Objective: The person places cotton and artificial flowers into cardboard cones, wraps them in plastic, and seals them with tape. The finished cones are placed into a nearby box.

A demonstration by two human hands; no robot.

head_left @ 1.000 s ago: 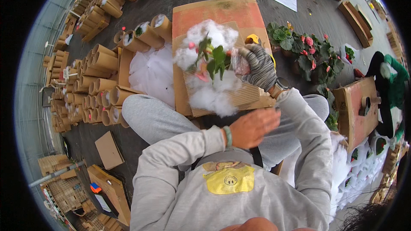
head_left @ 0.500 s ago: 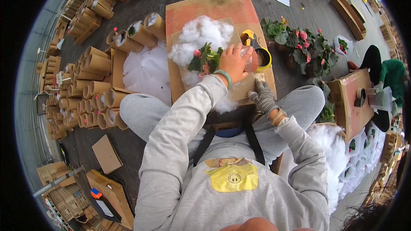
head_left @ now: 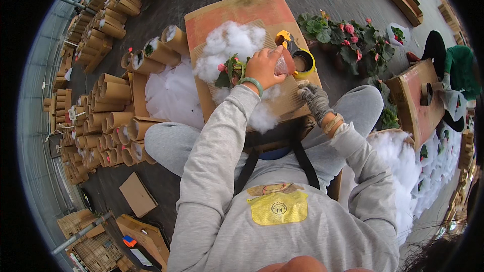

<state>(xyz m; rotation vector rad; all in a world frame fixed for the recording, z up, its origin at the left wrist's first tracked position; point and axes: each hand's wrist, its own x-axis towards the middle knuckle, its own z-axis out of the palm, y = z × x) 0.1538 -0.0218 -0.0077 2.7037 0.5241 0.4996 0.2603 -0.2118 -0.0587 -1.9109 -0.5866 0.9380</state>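
Note:
My bare left hand (head_left: 263,68), a green bangle at its wrist, is closed around a potted plant lying on its side. Its reddish-brown pot (head_left: 286,63) points right, with something clear and shiny over its mouth. Green leaves and pink blooms of the plant (head_left: 233,69) stick out left of the hand. Beside the pot is a yellow-and-black tape dispenser (head_left: 304,62) with a tape roll. My right hand (head_left: 315,102), in a grey glove, has its fingers drawn together at the right edge of a corrugated cardboard sheet (head_left: 287,98); anything inside them is too small to make out.
White fibre stuffing (head_left: 232,43) lies on the cardboard-topped work surface (head_left: 242,10). Many cardboard tubes (head_left: 113,90) stand at the left, near white netting (head_left: 171,90). Flowering plants (head_left: 353,45) sit at the right, beyond them another person's green sleeve (head_left: 463,73). More stuffing (head_left: 393,171) fills a box by my right arm.
My left hand has shifted slightly left with the potted plant. The right hand's fingers have drawn in closer together by the sheet's edge. The whole view has tilted a little.

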